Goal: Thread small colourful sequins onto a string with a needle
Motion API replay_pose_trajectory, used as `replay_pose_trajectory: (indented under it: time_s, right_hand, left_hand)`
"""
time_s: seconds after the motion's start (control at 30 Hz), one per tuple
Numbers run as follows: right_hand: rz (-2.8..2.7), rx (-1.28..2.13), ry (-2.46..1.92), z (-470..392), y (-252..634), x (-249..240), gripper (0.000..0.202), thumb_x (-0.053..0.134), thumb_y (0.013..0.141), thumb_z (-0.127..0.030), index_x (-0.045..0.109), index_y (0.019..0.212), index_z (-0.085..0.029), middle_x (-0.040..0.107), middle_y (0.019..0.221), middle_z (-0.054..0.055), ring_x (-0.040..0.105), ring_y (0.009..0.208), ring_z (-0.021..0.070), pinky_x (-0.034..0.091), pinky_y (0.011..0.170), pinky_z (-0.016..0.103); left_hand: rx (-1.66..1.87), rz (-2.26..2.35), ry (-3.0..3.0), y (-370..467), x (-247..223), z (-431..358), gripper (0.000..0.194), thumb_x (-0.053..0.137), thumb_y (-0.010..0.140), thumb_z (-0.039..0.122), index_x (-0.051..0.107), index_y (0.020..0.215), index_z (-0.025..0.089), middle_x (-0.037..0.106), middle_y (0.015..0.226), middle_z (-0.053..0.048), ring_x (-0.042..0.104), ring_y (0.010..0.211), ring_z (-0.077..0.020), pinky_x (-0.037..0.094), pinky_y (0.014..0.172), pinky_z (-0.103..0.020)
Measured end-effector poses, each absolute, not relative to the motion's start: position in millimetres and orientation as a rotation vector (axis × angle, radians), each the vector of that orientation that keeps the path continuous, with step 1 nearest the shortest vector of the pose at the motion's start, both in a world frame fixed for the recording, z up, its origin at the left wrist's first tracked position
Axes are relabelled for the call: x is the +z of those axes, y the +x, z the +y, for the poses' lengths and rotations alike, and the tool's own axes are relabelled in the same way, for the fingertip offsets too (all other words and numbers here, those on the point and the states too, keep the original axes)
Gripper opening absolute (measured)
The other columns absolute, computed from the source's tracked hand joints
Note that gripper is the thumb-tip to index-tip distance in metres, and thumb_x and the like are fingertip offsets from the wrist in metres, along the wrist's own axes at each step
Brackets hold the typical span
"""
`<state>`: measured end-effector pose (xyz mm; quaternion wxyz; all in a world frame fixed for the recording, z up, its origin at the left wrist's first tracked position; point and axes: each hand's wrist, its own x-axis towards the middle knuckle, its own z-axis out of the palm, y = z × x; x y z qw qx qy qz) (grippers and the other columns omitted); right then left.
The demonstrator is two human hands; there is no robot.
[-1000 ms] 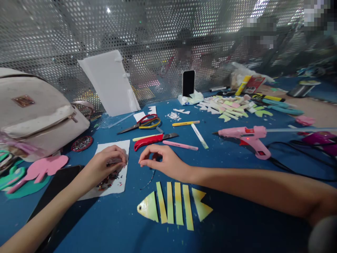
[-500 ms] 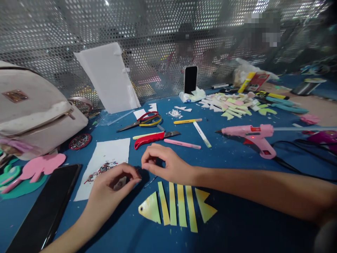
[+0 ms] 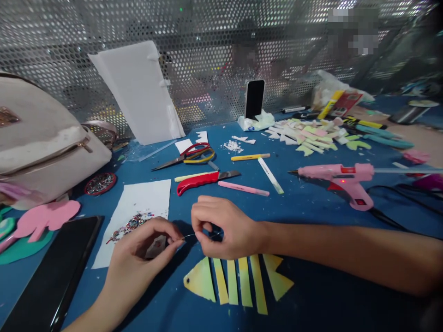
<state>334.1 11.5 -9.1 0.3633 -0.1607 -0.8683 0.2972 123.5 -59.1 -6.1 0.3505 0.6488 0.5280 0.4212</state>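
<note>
My left hand (image 3: 148,249) pinches one end of a thin, shiny strand (image 3: 189,235), thread or fine wire. Facing it, my right hand (image 3: 224,228) has thumb and forefinger closed on the same strand, which bends slightly across the short gap. Just below my right hand lies a yellow-green fish cut into pieces: a head (image 3: 201,281) with a dark eye hole, several strips (image 3: 244,286) and a notched tail (image 3: 278,279). The strips' upper ends are partly behind my right hand. Beside my left hand, small mixed beads or sequins (image 3: 129,226) lie on a white paper (image 3: 141,196).
Beyond my hands lie a red-handled knife (image 3: 197,183), scissors (image 3: 194,154) and several markers (image 3: 244,188). At the right rests a pink glue gun (image 3: 339,177) with its cord. A phone (image 3: 255,99) stands behind; a dark tablet-like slab (image 3: 51,272) and a backpack (image 3: 44,138) are left.
My right hand has come down and its fingertips have closed in front of the strips' tops. The strand now shows clearly between both hands. The view has shifted slightly.
</note>
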Motion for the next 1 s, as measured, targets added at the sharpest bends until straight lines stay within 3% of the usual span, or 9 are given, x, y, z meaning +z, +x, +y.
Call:
replay_pose_trajectory:
  time_s: [0.5,1.0]
  right_hand:
    - [-2.232,0.754,-0.437,11,336,-10,0.019,0.052,0.076,-0.008,0.038,0.073,-0.021,0.041,0.069,-0.004,0.037,0.066,0.0127,0.032,0.063,0.027]
    - [-2.271,0.739,-0.398,11,336,-11,0.017,0.052,0.076,-0.009,0.040,0.074,-0.021,0.043,0.069,-0.003,0.038,0.066,0.0128,0.032,0.063,0.027]
  left_hand:
    - [1.103,1.394,1.698,124,-6,-58,0.010,0.072,0.083,0.026,0.068,0.074,0.024,0.070,0.077,-0.001,0.068,0.074,-0.0176,0.056,0.068,-0.025]
    - [1.081,1.329,1.856,116,-13,-55,0.009,0.069,0.087,0.018,0.071,0.084,0.026,0.072,0.081,0.002,0.068,0.077,-0.0145,0.055,0.070,-0.021]
